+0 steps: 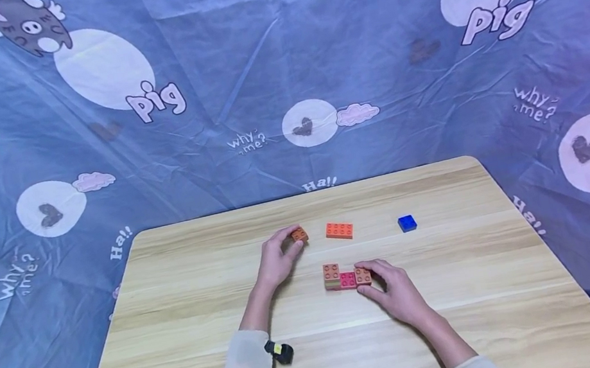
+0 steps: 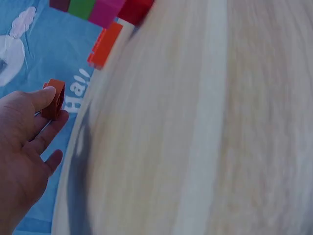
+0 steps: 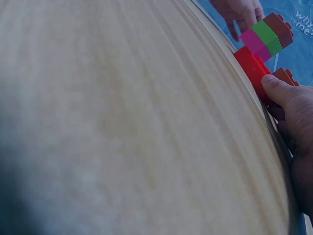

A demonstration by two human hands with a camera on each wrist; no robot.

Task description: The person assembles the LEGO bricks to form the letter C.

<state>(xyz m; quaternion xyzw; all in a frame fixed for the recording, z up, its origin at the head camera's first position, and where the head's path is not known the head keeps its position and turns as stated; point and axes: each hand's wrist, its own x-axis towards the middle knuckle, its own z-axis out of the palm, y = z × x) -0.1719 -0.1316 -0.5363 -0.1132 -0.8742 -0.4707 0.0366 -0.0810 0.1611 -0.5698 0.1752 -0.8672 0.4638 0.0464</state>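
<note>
My left hand [image 1: 275,262] pinches a small brown brick [image 1: 299,234] between thumb and fingers; the left wrist view shows the brick [image 2: 54,100] at the fingertips, its hollow underside partly visible. My right hand [image 1: 397,290] grips a brown brick [image 1: 363,275] at the right end of a red brick [image 1: 348,280]. On the red brick's left end rises a stack, whose magenta, green and brown [image 3: 279,30] layers show in the right wrist view. The right thumb presses the near side where the red brick [image 3: 252,71] and the brown brick meet.
Behind the stack lies an orange brick [image 1: 340,230] with two rows of studs. A small blue brick [image 1: 407,223] lies farther right. The wooden table [image 1: 193,240] meets a blue printed cloth [image 1: 227,58] at its back and sides.
</note>
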